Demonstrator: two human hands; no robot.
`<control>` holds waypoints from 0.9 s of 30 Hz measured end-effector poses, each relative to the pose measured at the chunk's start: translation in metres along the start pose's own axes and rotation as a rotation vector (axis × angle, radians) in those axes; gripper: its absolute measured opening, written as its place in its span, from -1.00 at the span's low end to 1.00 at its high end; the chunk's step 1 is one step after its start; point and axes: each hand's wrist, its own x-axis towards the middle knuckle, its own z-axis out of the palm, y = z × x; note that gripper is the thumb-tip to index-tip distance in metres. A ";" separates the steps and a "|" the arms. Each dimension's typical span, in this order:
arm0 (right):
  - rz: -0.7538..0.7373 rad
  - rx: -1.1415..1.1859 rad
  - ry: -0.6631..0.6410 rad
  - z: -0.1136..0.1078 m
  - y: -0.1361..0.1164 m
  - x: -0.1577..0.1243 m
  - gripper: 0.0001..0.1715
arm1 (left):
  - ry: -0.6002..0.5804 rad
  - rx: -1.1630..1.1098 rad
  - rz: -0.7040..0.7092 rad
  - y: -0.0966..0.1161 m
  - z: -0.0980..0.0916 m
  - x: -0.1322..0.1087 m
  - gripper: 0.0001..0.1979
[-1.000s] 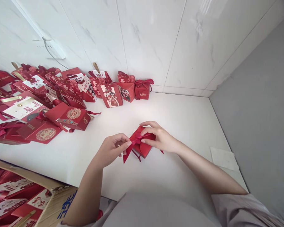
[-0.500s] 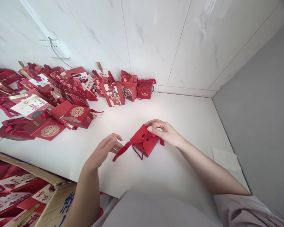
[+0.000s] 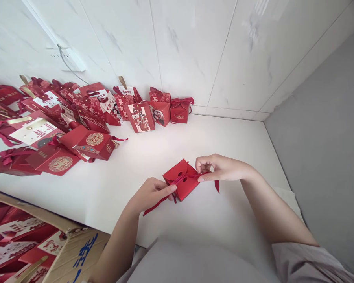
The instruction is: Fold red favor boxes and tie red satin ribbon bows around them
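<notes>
A small red gift box rests on the white table in front of me. A dark red ribbon runs across its top. My left hand pinches the ribbon's left end, whose tail trails down to the left. My right hand pinches the right end beside the box, and a short tail hangs below the fingers. The ribbon is stretched between the two hands over the box.
Many red gift boxes and bags crowd the table's left and back along the marble wall. A cardboard carton with more red packaging stands at the lower left. A grey wall bounds the right side.
My left hand, open half a second ago, has closed on the ribbon's left end. My right hand has shifted right, drawing the ribbon out across the box.
</notes>
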 end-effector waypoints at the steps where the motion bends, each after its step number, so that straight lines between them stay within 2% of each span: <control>1: -0.003 -0.003 0.000 -0.001 0.000 -0.001 -0.64 | -0.043 -0.022 0.003 0.002 -0.001 0.000 -0.59; 3: -0.005 -0.013 0.043 -0.002 -0.001 -0.004 -0.66 | -0.080 -0.085 0.019 0.004 -0.004 0.001 -0.63; 5: -0.024 0.005 0.079 -0.003 -0.003 -0.007 -0.70 | -0.054 -0.145 0.042 0.002 -0.010 0.002 -0.63; 7: -0.048 0.041 0.046 -0.006 -0.006 -0.010 -0.67 | -0.040 -0.166 0.047 -0.001 -0.016 0.004 -0.62; 9: -0.035 0.060 -0.047 -0.009 -0.007 -0.013 -0.61 | -0.062 -0.158 0.039 -0.005 -0.019 0.005 -0.61; 13: 0.092 0.097 -0.210 -0.010 -0.006 -0.011 -0.47 | -0.124 -0.180 -0.013 -0.006 -0.018 0.007 -0.51; 18: 0.258 0.124 -0.141 -0.001 0.000 0.000 -0.42 | -0.097 -0.183 -0.039 -0.002 -0.013 0.006 -0.52; 21: 0.315 0.066 -0.216 0.003 0.003 0.004 -0.39 | -0.100 -0.194 -0.037 -0.002 -0.013 0.006 -0.58; 23: 0.293 0.045 -0.245 0.004 0.005 0.005 -0.40 | -0.096 -0.205 -0.039 -0.003 -0.013 0.006 -0.60; 27: 0.198 0.031 -0.204 0.003 0.004 0.003 -0.57 | -0.045 -0.256 -0.025 -0.007 -0.014 0.008 -0.61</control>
